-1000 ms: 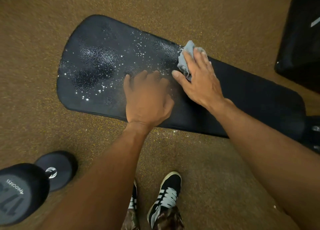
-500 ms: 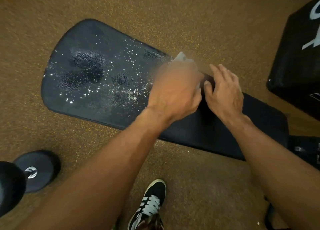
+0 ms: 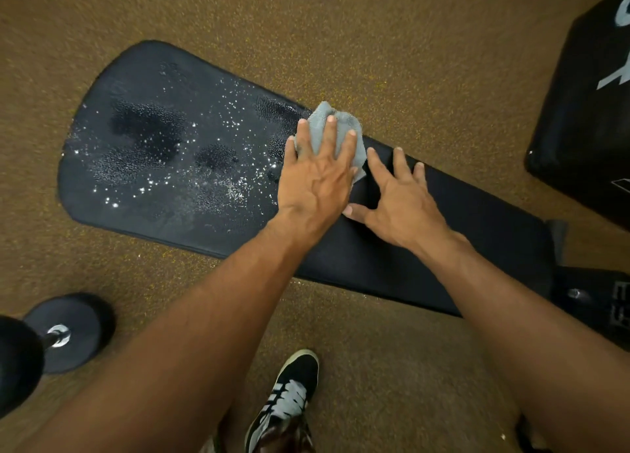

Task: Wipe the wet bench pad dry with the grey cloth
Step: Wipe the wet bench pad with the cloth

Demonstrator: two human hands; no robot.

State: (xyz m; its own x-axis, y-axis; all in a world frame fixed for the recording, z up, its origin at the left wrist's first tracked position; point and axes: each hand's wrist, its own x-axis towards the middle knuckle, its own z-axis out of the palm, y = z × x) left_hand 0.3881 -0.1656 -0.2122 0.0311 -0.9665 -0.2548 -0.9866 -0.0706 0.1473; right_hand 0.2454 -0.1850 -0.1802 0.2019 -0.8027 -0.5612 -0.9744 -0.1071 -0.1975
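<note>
The left hand [image 3: 317, 176] pins the cloth [image 3: 318, 133] under straight fingers, likely to sweep the droplets [image 3: 235, 185] at its left; the right hand [image 3: 399, 196], spread and empty, steadies the pad [image 3: 443, 248].

The bench pad [image 3: 375, 261] looks like matt black vinyl, glistening with droplets at its wide end; the grey cloth [image 3: 324, 109] is nubby fabric.

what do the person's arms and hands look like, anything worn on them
Both are bare. The left arm and right arm show no sleeve up to the frame's edge. The left hand and right hand wear no gloves, and no watch, band or ring shows on the wrists or fingers. The nails are short.
</note>
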